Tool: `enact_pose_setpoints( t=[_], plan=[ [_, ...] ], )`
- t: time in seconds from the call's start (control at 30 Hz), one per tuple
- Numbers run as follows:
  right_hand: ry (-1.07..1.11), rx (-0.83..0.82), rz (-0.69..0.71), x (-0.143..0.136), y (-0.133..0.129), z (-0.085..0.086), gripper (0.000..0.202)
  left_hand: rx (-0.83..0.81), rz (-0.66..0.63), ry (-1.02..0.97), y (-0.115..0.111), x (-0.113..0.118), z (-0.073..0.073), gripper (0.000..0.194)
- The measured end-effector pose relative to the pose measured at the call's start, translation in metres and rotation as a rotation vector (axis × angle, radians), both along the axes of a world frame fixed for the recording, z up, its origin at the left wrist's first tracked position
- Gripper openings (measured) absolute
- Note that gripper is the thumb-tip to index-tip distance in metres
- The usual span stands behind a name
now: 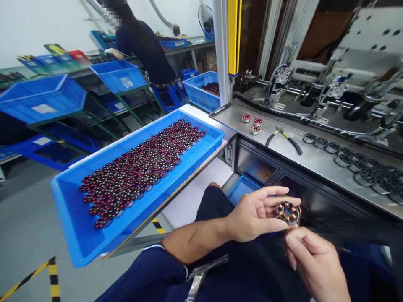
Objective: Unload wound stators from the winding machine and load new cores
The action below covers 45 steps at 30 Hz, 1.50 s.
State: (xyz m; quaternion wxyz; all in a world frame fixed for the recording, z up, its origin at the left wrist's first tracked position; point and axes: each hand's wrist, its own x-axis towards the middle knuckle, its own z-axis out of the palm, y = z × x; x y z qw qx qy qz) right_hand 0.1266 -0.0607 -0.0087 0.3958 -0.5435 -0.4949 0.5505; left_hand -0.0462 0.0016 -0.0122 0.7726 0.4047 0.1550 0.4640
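Above my lap, my left hand (255, 214) grips a wound motor stator (288, 212) between thumb and fingers. Copper coils ring its open centre, and thin loose wire ends stick out from its edge. Just below the stator, my right hand (315, 260) is closed in a pinch, close to its lower rim; what lies between the fingertips is too small to make out. On the metal bench ahead lie cutting pliers (283, 139) with green and black handles. Beside them sit several wound stators (255, 129), some with red coils.
A long blue tray (78, 247) at left holds many wound stators. Rows of dark unwound cores (344, 159) line the bench at right, before a winding machine (333, 88). A co-worker (141, 46) sits at the back, near blue bins (44, 98).
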Motion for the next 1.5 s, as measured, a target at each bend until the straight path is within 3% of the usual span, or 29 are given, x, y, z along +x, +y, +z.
enact_pose_setpoints(
  t=[0.1,0.27,0.37,0.43,0.5,0.63,0.7,0.77,0.9,1.0,1.2,1.43,1.5],
  plan=[
    [-0.081,0.035,-0.072,-0.005,0.0,0.002,0.038,0.089,0.11,0.178,-0.001,0.001,0.002,0.062],
    [-0.132,0.486,-0.201,-0.003,0.005,0.01,0.016,0.673,0.474,0.483,-0.001,-0.002,0.009,0.041],
    [-0.089,0.486,-0.139,-0.006,0.008,0.015,0.013,0.838,0.56,0.548,-0.002,-0.003,0.012,0.038],
    [-0.056,0.423,-0.149,-0.009,0.008,0.015,0.013,0.821,0.556,0.561,-0.004,-0.002,0.014,0.04],
    [-0.03,0.375,-0.218,-0.01,0.008,0.013,0.018,0.674,0.493,0.556,-0.005,-0.001,0.014,0.043],
    [-0.011,0.336,-0.31,-0.012,0.005,0.003,0.023,0.186,0.145,0.394,-0.005,0.002,0.01,0.051],
    [-0.004,0.345,-0.298,-0.013,0.004,0.0,0.021,0.088,0.067,0.318,-0.004,0.004,0.007,0.054],
    [0.022,0.378,-0.293,-0.013,0.003,-0.003,0.016,0.193,0.176,0.331,-0.002,0.007,0.005,0.051],
    [0.077,0.424,-0.244,-0.01,0.005,-0.001,0.011,0.743,0.544,0.482,0.001,0.008,0.004,0.037],
    [0.025,0.438,-0.172,-0.007,0.007,0.004,0.008,0.958,0.623,0.51,0.001,0.009,0.006,0.035],
    [0.027,0.436,-0.267,-0.009,0.003,0.001,0.009,0.944,0.625,0.536,-0.001,0.008,0.009,0.034],
    [0.207,0.166,-0.364,-0.009,0.002,-0.02,0.019,0.864,0.608,0.51,0.001,0.007,0.007,0.036],
    [0.179,0.241,-0.408,-0.005,0.001,-0.019,0.017,0.886,0.6,0.513,0.002,0.006,0.007,0.037]
  ],
)
